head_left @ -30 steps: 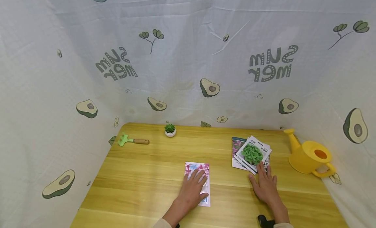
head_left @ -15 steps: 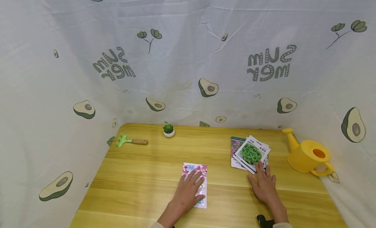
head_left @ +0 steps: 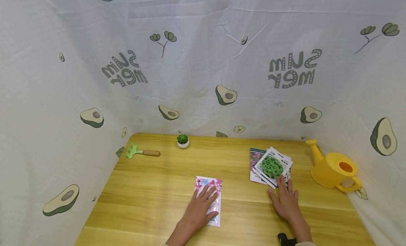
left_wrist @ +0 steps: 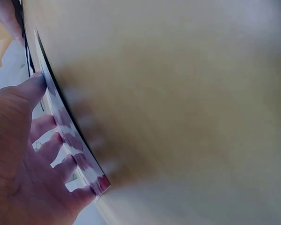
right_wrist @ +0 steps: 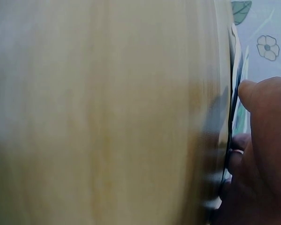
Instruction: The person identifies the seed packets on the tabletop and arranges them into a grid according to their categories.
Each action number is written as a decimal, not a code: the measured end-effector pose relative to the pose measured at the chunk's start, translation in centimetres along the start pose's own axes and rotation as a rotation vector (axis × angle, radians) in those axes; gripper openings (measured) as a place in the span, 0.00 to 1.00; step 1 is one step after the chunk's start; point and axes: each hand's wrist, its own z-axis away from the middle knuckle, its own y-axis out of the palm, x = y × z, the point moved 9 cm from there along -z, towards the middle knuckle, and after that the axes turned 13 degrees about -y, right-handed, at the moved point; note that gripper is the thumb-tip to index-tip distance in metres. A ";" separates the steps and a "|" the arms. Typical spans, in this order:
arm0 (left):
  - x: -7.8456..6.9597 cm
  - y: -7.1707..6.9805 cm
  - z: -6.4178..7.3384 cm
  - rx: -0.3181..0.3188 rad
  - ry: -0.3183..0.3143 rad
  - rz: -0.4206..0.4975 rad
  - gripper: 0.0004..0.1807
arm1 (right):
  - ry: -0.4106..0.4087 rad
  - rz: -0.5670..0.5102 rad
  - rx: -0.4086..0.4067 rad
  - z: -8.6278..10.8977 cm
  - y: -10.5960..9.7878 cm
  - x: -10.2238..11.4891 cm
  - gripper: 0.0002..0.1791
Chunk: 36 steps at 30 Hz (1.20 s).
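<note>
Two bare hands at a yellow wood-grained desk (head_left: 152, 189). The left hand (head_left: 197, 211), palm down with fingers spread, lies on a tall pink-and-white packet printed with blossoms (head_left: 217, 204), at the near middle of the desk. The right hand (head_left: 288, 202), fingers extended, touches the near edge of a loose stack of printed packets (head_left: 272, 165), the uppermost showing green leaves. Likely faults: a sideways push from the right fingertips could fan the askew stack; downward pressure from the left palm may make the blossom packet skid or crease. Room: bare wood separates packet from stack and extends widely leftward; a yellow plastic watering can (head_left: 331, 170) limits motion right of the stack, and patterned white cloth (head_left: 196, 69) bounds the far edge.
</note>
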 end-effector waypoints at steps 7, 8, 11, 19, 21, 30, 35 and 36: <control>0.5 -0.1 0.4 0.008 -0.027 0.038 0.37 | -0.001 -0.004 -0.003 0.2 0.0 0.0 0.45; 0.6 -0.1 0.4 0.007 -0.028 0.037 0.37 | 0.002 -0.005 -0.001 0.2 0.1 0.0 0.45; 0.8 0.0 0.6 0.000 -0.029 0.038 0.37 | 0.008 -0.007 0.003 0.2 0.1 0.0 0.45; 1.5 0.0 0.8 0.033 -0.054 0.060 0.37 | 0.003 -0.006 -0.001 0.2 -0.1 0.1 0.45; 1.6 -0.2 0.9 0.032 -0.055 0.066 0.37 | 0.002 -0.007 0.000 0.2 -0.1 0.1 0.45; 2.0 -0.7 1.5 -0.026 -0.040 0.100 0.36 | 0.004 -0.009 0.005 0.0 0.0 0.1 0.45; 2.2 -0.8 1.7 -0.022 -0.053 0.113 0.36 | -0.027 -0.002 -0.040 0.1 -0.2 0.3 0.44; 2.2 -0.8 1.7 -0.013 -0.059 0.116 0.36 | -0.033 0.000 -0.048 0.1 -0.2 0.3 0.44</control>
